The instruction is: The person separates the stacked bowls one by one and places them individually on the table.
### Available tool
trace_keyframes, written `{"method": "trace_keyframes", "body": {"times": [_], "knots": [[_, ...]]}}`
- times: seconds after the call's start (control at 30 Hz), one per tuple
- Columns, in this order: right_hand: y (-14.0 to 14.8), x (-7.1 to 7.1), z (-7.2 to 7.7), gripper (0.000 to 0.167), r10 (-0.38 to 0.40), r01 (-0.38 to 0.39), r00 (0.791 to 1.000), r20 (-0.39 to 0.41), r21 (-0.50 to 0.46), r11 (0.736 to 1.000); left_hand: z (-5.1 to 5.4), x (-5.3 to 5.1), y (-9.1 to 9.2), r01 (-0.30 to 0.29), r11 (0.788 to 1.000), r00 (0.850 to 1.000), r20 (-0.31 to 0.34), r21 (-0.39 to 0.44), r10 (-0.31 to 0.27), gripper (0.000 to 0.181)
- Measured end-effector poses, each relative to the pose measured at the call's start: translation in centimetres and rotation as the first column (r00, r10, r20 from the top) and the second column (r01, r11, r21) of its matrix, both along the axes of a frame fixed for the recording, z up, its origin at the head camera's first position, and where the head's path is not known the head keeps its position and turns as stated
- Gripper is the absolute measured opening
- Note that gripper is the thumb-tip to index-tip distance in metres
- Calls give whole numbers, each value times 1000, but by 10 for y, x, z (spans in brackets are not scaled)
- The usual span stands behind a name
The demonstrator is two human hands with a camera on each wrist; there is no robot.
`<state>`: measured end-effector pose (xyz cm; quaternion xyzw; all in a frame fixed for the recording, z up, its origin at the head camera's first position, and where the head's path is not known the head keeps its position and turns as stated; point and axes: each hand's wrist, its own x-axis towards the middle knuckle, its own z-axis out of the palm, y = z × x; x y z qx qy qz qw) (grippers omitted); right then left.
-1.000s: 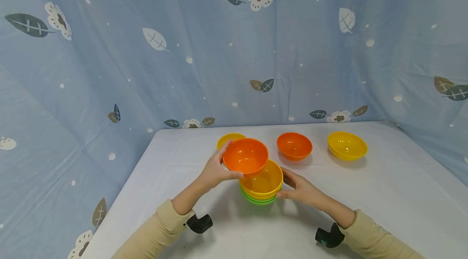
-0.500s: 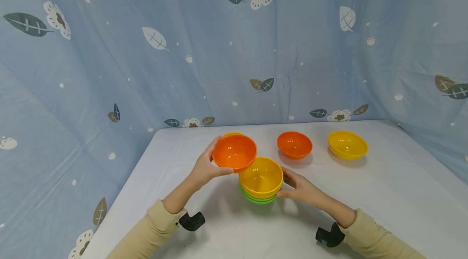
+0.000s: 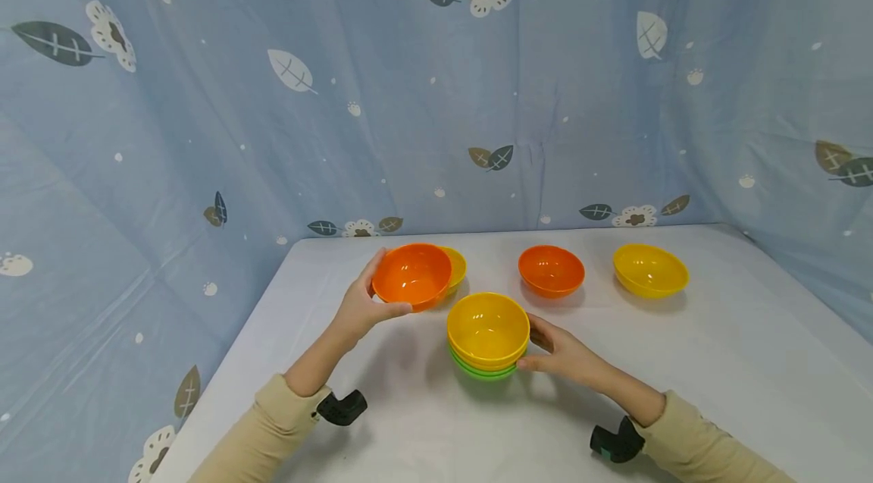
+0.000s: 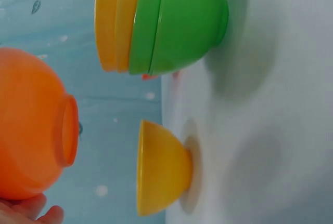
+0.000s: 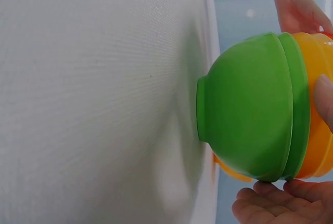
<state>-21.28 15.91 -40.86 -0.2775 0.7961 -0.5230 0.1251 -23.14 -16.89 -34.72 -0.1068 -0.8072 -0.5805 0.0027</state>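
My left hand (image 3: pixel 360 306) holds an orange bowl (image 3: pixel 413 276) by its side, thumb at the front and fingers behind. The bowl is raised above the table, and its round foot shows in the left wrist view. My right hand (image 3: pixel 564 350) grips the right side of a bowl stack (image 3: pixel 488 331), thumb in front and fingers round the far side. Two yellow bowls (image 4: pixel 117 21) are nested on top of two green bowls (image 4: pixel 179 26) in that stack. Partly hidden behind the raised orange bowl stands a yellow bowl (image 3: pixel 456 269).
Another orange bowl (image 3: pixel 551 271) stands behind the stack, and a yellow bowl (image 3: pixel 650 271) is at the back right. All are on a white-covered table (image 3: pixel 716 362). A blue patterned curtain (image 3: pixel 382 89) hangs along the table's back edge.
My left hand has carried the orange bowl left, away from above the stack, uncovering the top yellow bowl and part of the yellow one behind. My right hand stays on the stack.
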Motion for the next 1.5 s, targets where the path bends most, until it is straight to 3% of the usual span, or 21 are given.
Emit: {"method": "trace_keyframes", "body": {"times": [0.6, 1.13, 1.5], "knots": [[1, -1, -2, 80, -26, 26, 999, 19, 21, 999, 0, -3, -18, -71, 997, 997, 38, 10, 70, 97], [2, -1, -2, 81, -32, 30, 998, 49, 28, 999, -6, -7, -31, -125, 992, 990, 69, 21, 123, 99], [2, -1, -2, 81, -33, 32, 999, 26, 44, 999, -13, -8, -41, -154, 987, 985, 80, 49, 150, 98]]}}
